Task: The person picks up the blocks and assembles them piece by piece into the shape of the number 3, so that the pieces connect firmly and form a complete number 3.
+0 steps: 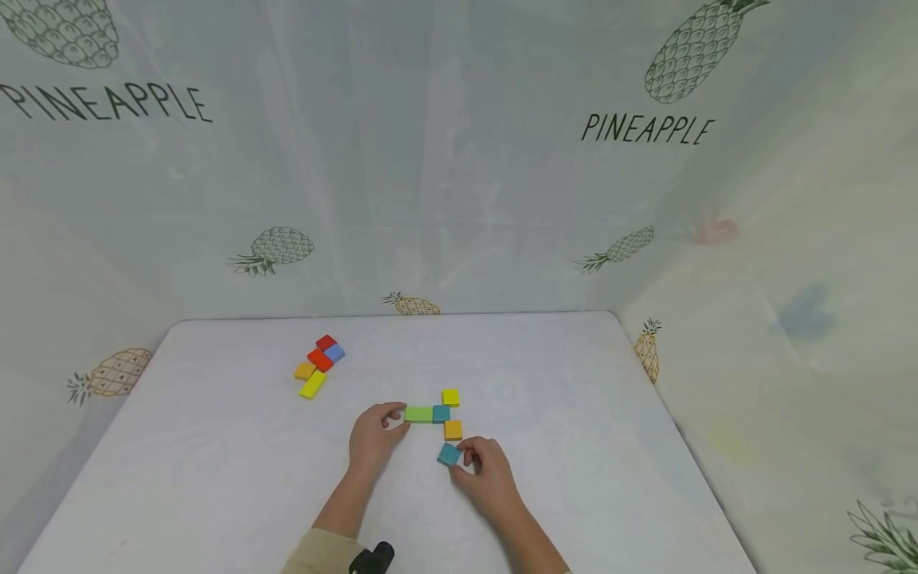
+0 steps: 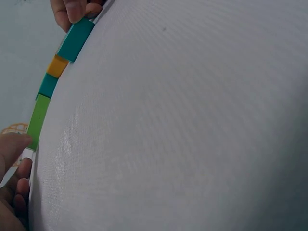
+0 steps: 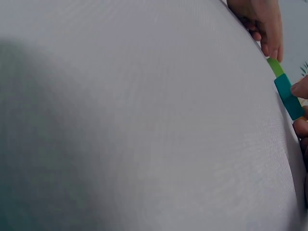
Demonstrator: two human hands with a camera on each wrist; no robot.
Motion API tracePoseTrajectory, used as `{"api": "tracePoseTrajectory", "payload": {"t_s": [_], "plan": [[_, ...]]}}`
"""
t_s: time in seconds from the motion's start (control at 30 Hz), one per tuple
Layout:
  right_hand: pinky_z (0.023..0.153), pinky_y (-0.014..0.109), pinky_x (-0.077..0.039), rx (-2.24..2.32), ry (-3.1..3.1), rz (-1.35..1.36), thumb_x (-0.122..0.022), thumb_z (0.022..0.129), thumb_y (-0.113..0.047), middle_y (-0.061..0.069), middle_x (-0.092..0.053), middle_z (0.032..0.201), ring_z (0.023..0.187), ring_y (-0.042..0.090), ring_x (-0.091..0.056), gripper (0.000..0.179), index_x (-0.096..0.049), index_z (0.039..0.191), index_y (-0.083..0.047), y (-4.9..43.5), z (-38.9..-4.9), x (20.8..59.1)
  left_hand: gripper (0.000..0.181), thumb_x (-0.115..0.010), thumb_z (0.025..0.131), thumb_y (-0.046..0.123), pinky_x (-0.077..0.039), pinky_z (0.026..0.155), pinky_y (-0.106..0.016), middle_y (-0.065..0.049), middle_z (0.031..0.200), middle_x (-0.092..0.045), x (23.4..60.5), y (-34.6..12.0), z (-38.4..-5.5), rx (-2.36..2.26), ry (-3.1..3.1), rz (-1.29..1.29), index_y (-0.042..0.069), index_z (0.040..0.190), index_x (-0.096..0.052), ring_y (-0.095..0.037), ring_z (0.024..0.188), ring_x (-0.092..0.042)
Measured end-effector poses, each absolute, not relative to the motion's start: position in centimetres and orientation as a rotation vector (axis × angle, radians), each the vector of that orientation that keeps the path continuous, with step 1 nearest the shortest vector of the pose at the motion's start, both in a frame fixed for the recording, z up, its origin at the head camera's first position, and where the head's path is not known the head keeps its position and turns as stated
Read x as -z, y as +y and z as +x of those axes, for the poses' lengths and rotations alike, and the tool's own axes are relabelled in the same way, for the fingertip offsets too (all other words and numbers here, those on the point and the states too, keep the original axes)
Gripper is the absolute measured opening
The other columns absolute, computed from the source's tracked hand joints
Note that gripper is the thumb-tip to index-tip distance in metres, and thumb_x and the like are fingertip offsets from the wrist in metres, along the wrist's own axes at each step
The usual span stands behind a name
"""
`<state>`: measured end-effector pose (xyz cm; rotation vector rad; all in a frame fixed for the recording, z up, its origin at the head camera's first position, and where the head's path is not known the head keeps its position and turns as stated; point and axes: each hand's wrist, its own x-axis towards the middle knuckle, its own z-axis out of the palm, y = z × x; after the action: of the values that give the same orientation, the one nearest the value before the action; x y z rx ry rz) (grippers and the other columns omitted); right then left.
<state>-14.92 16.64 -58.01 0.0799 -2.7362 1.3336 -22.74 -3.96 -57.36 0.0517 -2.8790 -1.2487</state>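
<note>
My left hand (image 1: 374,437) pinches the left end of a long light-green block (image 1: 419,414) between thumb and fingers; its thumb lies on the block's end in the left wrist view. A teal block (image 1: 441,414) sits against the green block's right end. Just above that is a yellow block (image 1: 450,397), and just below it an orange block (image 1: 453,430). My right hand (image 1: 491,474) holds a second teal block (image 1: 449,454), turned at an angle, below the orange one. In the right wrist view, the thumb presses on this teal block (image 3: 288,98).
Farther back on the left of the white table (image 1: 237,446) lies a loose cluster: two red blocks (image 1: 320,360), a blue block (image 1: 334,352), an orange block (image 1: 304,371) and a long yellow block (image 1: 312,385). A pineapple-print curtain (image 1: 445,159) hangs behind the table's far edge.
</note>
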Motion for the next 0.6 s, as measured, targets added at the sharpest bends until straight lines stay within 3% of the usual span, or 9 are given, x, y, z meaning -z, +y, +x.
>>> {"api": "tracePoseTrajectory", "payload": {"t_s": [0.6], "plan": [[0.065, 0.023, -0.037, -1.265, -2.755, 0.028, -0.080, 0.080, -0.027, -0.011, -0.051, 0.074, 0.076, 0.009, -0.043, 0.024, -0.065, 0.096, -0.017, 15.96, -14.94, 58.36, 0.033, -0.079, 0.083, 0.017, -0.046, 0.076, -0.033, 0.004, 0.092, -0.062, 57.03, -3.66, -22.57, 1.256, -2.865, 0.095, 0.017, 0.114, -0.071, -0.019, 0.087, -0.051]]}}
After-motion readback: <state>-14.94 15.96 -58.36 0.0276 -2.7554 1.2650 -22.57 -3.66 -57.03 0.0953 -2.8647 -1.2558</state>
